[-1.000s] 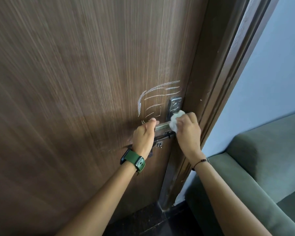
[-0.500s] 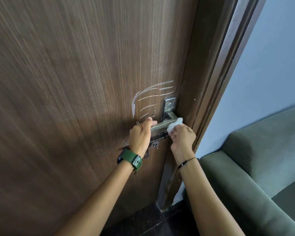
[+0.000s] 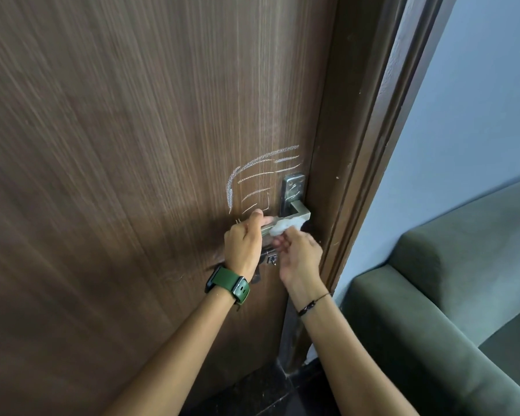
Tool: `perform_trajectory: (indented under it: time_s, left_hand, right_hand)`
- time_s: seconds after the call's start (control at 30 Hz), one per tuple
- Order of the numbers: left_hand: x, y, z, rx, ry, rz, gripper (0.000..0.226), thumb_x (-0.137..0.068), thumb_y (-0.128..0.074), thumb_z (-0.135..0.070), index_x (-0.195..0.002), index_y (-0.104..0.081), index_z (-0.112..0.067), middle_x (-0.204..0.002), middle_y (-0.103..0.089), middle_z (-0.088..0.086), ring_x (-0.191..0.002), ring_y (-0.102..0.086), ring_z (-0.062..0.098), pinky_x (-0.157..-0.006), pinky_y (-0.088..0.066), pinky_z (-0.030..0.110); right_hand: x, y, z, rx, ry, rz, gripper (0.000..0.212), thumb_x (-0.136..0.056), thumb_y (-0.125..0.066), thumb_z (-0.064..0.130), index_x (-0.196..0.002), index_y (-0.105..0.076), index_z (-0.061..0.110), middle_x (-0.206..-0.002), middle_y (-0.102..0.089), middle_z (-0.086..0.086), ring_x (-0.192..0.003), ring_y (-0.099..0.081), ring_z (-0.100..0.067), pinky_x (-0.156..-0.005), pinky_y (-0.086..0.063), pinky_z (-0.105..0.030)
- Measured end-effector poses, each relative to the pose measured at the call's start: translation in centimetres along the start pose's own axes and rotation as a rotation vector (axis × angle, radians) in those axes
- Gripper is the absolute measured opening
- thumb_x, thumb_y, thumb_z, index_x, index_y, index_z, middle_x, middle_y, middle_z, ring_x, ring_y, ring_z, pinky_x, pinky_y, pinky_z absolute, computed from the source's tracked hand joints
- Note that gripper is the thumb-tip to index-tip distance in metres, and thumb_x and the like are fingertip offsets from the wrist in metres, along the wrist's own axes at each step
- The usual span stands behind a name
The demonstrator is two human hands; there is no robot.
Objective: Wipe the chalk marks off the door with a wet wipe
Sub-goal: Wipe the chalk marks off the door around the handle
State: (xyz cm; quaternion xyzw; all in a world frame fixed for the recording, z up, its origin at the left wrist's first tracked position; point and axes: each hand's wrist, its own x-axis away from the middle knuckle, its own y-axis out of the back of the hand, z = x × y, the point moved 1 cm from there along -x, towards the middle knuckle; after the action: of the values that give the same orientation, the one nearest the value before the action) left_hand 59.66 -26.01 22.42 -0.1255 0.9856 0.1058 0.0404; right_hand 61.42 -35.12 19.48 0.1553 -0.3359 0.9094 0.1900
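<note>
White chalk marks [image 3: 254, 178] curve across the brown wooden door [image 3: 132, 175], just left of the metal lock plate [image 3: 293, 190]. My left hand [image 3: 243, 244], with a green watch on its wrist, grips the free end of the metal door handle [image 3: 294, 216]. My right hand [image 3: 299, 256] holds a crumpled white wet wipe [image 3: 284, 227] against the lower side of the handle, right of my left hand. A few chalk strokes also show on the lock plate.
A dark door frame [image 3: 370, 163] runs along the door's right edge, with a pale blue wall [image 3: 469, 115] beyond it. A green sofa [image 3: 451, 295] stands at the lower right, close to my right arm. Dark floor [image 3: 252, 394] lies below.
My right hand has dropped from the lock plate down to the handle bar and slid the wipe leftward along it. My left hand has stayed on the handle.
</note>
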Motion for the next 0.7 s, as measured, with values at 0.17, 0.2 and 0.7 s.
perform_trajectory:
  time_s: [0.17,0.2,0.7]
  left_hand:
    - [0.0,0.4,0.2,0.025,0.018,0.039,0.045,-0.078,-0.034,-0.047,-0.089,-0.072,-0.025,-0.104,-0.072,-0.002,-0.1,-0.062,0.013,-0.095,-0.047,0.041]
    - [0.0,0.5,0.4,0.026,0.02,0.032,0.044,-0.078,-0.034,-0.048,-0.089,-0.071,-0.027,-0.104,-0.072,-0.002,-0.099,-0.062,0.014,-0.093,-0.048,0.041]
    - [-0.5,2.4,1.4,0.075,-0.011,0.008,0.041,-0.083,-0.036,-0.043,-0.089,-0.072,-0.023,-0.095,-0.073,-0.005,-0.089,-0.064,0.003,-0.078,-0.048,0.015]
  right_hand:
    - [-2.0,-0.2,1.8,-0.3,-0.138,-0.044,0.029,-0.091,-0.033,-0.013,-0.074,-0.051,0.001,-0.068,-0.049,-0.01,-0.061,-0.048,-0.017,-0.069,-0.047,-0.029]
    - [-1.6,-0.4,1.2,-0.279,-0.16,-0.018,0.028,-0.091,-0.034,-0.014,-0.075,-0.052,0.001,-0.07,-0.051,-0.01,-0.062,-0.049,-0.018,-0.07,-0.047,-0.029]
    - [-0.4,-1.1,-1.0,-0.192,-0.196,0.092,0.027,-0.09,-0.039,-0.013,-0.084,-0.059,0.005,-0.083,-0.062,-0.014,-0.073,-0.059,-0.022,-0.066,-0.051,-0.03]
